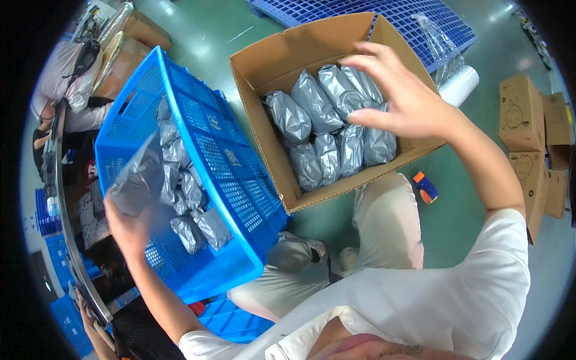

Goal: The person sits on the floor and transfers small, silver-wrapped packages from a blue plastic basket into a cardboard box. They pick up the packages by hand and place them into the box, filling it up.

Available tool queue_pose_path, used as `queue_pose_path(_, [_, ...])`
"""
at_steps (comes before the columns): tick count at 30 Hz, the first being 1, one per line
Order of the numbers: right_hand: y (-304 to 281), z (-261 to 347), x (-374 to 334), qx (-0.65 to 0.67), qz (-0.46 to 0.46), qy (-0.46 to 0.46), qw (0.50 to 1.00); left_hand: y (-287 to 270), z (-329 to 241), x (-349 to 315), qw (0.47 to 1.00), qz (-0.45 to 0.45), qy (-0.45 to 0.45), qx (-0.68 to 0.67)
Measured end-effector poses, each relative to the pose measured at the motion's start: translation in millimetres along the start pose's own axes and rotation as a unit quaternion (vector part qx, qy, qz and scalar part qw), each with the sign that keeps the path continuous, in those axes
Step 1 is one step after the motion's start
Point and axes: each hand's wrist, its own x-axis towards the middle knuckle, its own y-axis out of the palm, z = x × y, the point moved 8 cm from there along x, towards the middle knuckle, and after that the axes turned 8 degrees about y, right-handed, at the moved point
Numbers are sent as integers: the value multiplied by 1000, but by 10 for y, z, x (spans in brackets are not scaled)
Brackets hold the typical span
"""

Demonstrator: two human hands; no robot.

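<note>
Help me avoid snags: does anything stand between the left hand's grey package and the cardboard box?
Yes: between the grey package and the cardboard box stand the blue basket's right wall and the box's left wall. The box is open.

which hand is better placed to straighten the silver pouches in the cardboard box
Probably the right hand: it is open over the silver pouches in the cardboard box, apparently empty. The left hand is at the blue crate, seemingly gripping a grey pouch.
</note>
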Motion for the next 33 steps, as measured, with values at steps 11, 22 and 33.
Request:
queue_pose_path(11, [318, 1049, 321, 159, 8, -80, 984, -220, -2506, -93, 946, -57, 314, -56])
queue_pose_path(22, [1737, -1366, -715, -81, 349, 480, 801, 1028, -1592, -871, 957, 38, 137, -254])
queue_pose_path(33, [2638, -1337, -738, -212, 396, 486, 750, 1287, -1772, -967, 953, 109, 155, -238])
